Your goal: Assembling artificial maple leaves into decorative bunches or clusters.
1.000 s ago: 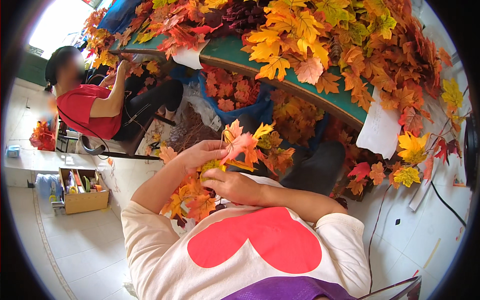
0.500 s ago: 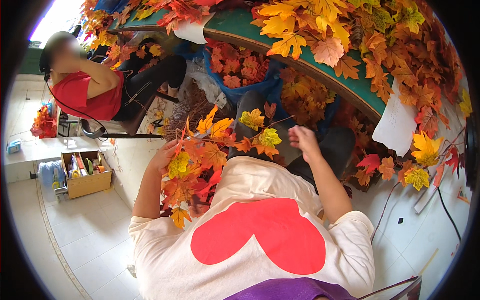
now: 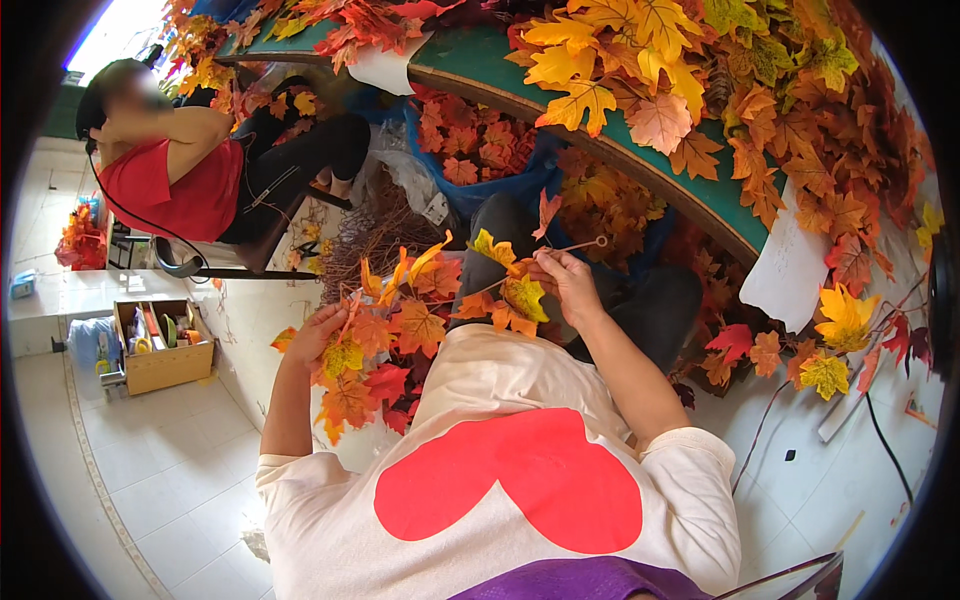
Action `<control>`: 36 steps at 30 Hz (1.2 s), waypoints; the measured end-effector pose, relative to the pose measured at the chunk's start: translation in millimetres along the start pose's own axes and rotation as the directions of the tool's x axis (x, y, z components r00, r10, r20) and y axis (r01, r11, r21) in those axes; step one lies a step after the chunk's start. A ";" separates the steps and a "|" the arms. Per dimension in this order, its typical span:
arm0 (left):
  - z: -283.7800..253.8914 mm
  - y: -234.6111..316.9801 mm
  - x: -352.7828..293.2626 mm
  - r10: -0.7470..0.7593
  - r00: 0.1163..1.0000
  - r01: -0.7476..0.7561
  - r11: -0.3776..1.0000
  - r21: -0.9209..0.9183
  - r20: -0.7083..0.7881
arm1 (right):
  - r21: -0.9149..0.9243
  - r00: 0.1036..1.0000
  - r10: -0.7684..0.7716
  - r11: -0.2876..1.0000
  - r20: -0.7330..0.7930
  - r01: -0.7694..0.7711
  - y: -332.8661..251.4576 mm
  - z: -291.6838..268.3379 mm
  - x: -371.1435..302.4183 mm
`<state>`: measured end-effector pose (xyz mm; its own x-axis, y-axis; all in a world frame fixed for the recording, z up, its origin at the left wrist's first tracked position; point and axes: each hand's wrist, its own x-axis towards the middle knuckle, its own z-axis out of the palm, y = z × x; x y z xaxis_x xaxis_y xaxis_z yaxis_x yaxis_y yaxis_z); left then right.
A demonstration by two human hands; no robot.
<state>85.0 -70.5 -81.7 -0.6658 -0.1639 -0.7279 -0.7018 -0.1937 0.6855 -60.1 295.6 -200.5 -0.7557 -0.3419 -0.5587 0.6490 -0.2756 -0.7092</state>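
Observation:
A garland of artificial maple leaves [image 3: 417, 327], in orange, red and yellow, stretches across my lap between both hands. My left hand [image 3: 314, 337] is closed on its leafy left part, with leaves hiding some of the fingers. On the other side, my right hand [image 3: 568, 287] pinches the garland's thin brown stem near its right end. Past those fingertips the bare stem sticks out and finishes in a small loop [image 3: 601, 241]. A yellow-green leaf [image 3: 523, 297] hangs just left of my right hand.
Ahead, a green-topped table [image 3: 480, 58] carries piles of leaves [image 3: 790, 110]. Under it stands a blue bag [image 3: 465, 190] of red leaves. A person in a red top [image 3: 170, 185] sits at far left, near a wooden box [image 3: 165, 365]. Brown stems [image 3: 375, 235] lie bundled beyond my left hand.
My right hand has moved left and forward and now pinches the stem end, where the loop shows. My left hand has shifted slightly left and nearer with the garland.

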 end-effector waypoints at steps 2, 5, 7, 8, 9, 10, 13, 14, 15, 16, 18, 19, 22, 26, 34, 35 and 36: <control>-3.2 -2.3 4.6 -0.003 0.999 0.001 1.000 -0.029 -0.048 | 0.129 0.999 -0.020 0.991 -0.025 0.023 -15.8 5.1 -16.2; 6.1 2.0 7.0 -0.007 1.000 0.007 0.996 -0.087 0.002 | 0.238 0.992 -0.107 0.964 -0.062 0.119 -21.2 2.6 -21.9; 14.3 9.7 8.0 -0.006 1.000 0.009 0.996 -0.084 0.029 | 0.270 0.987 -0.150 0.949 -0.057 0.160 -27.0 -0.6 -24.2; 16.5 12.0 8.7 -0.010 0.999 0.014 0.997 -0.078 0.048 | 0.291 0.990 -0.131 0.946 -0.058 0.143 -31.7 -2.2 -26.5; 17.3 12.1 10.4 -0.009 0.999 0.013 0.997 -0.080 0.050 | 0.311 0.992 -0.112 0.942 -0.058 0.125 -35.7 -3.9 -28.0; 17.7 11.5 12.2 -0.001 0.999 0.003 0.997 -0.078 0.036 | 0.339 0.992 -0.114 0.933 -0.050 0.124 -38.5 -5.9 -28.1; 18.9 9.1 18.7 0.018 1.000 -0.018 0.998 -0.055 0.015 | 0.378 0.983 -0.176 0.907 -0.058 0.185 -36.2 -14.1 -22.8; 19.2 8.4 19.7 0.030 1.000 -0.030 0.999 -0.034 0.004 | 0.395 0.980 -0.194 0.897 -0.052 0.198 -35.7 -17.3 -19.7; 19.5 8.8 19.7 0.027 1.000 -0.027 0.999 -0.036 0.002 | 0.394 0.980 -0.190 0.898 -0.051 0.195 -35.2 -20.6 -18.2; 19.9 9.8 19.0 0.038 0.998 -0.037 0.999 -0.023 0.054 | 0.386 0.980 -0.193 0.901 -0.055 0.199 -34.6 -23.1 -17.2; 24.3 12.8 14.2 0.047 0.994 -0.046 0.999 -0.015 0.103 | 0.377 0.984 -0.169 0.909 -0.051 0.176 -34.7 -26.3 -15.2; 28.8 14.6 9.9 0.030 0.997 -0.027 0.999 -0.036 0.075 | 0.375 0.985 -0.165 0.911 -0.048 0.171 -32.1 -28.0 -12.4; 28.3 15.3 7.9 0.030 0.996 -0.026 0.999 -0.042 0.086 | 0.406 0.994 -0.106 0.907 -0.037 0.112 -21.7 -32.6 -0.6; 32.7 16.3 2.2 0.017 0.997 -0.013 0.999 -0.051 0.069 | 0.394 0.999 -0.008 0.919 0.043 -0.010 -5.8 -35.1 12.8; 21.7 4.0 9.2 -0.017 0.998 0.019 0.999 -0.041 0.058 | 0.412 0.954 0.083 0.888 0.289 -0.202 10.5 -34.3 27.4; 23.8 4.1 9.7 -0.013 0.999 0.016 0.998 -0.053 0.043 | 0.414 0.953 0.090 0.886 0.290 -0.210 13.3 -37.2 30.1; 25.3 4.4 9.3 -0.020 0.999 0.022 0.998 -0.052 0.039 | 0.412 0.956 0.091 0.888 0.280 -0.205 16.3 -40.0 32.4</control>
<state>69.2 -48.4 -85.0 -0.6609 -0.1222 -0.7405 -0.7022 -0.2476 0.6675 -77.5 316.0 -247.3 -0.6384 -0.6034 -0.4778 0.7676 -0.5448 -0.3376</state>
